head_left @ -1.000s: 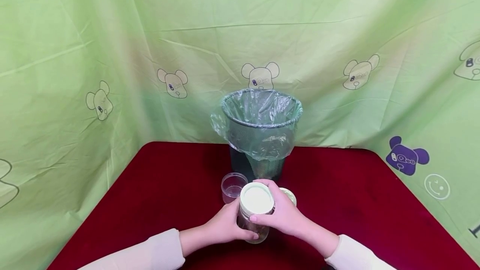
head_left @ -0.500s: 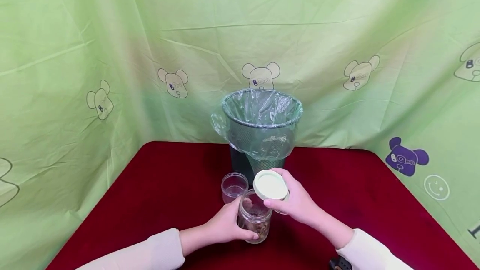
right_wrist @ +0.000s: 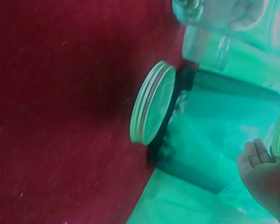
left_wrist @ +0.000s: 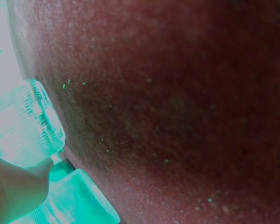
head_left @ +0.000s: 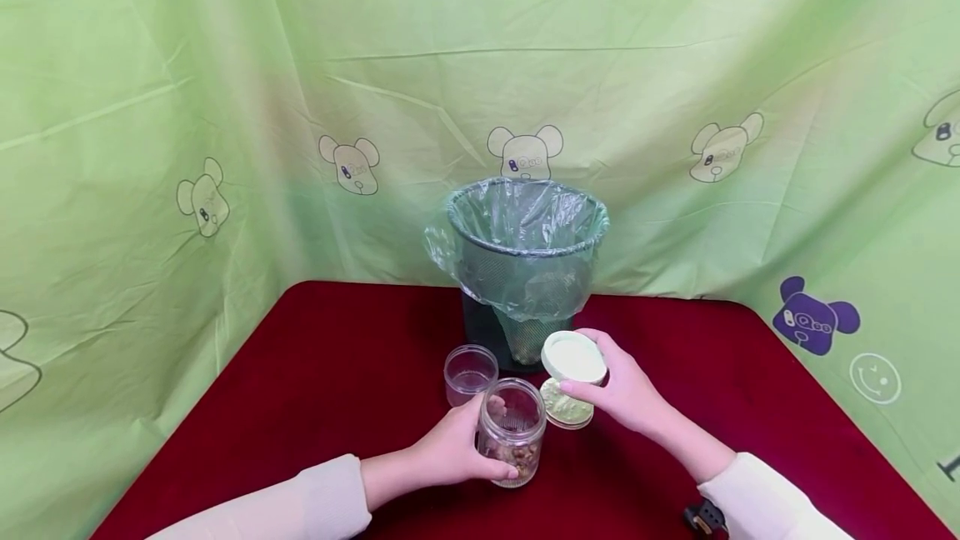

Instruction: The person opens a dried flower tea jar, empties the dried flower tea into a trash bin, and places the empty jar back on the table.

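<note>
In the head view my left hand (head_left: 459, 445) grips a ribbed clear jar (head_left: 517, 447) from its left side. The jar's mouth is uncovered, and brown bits lie at its bottom. My right hand (head_left: 626, 386) pinches a pale round lid (head_left: 573, 357) by its edge, up and to the right of the jar. Under that lid, another pale green lid (head_left: 566, 407) lies on the red cloth. The right wrist view shows this lower lid (right_wrist: 151, 105) with its threaded rim. At the left wrist view's edge, my thumb (left_wrist: 23, 186) overlaps the jar (left_wrist: 28, 123).
A short clear cup (head_left: 469, 373) stands just behind the jar. Behind it is a dark mesh bin (head_left: 480, 323) lined with a greenish plastic bag (head_left: 525, 282). The table bears a red cloth (head_left: 337, 373), with a green printed curtain (head_left: 412, 90) around it.
My right hand has lifted the pale lid off the jar and carried it right and away from me. The jar's mouth and the lower lid now show. My left hand has stayed on the jar.
</note>
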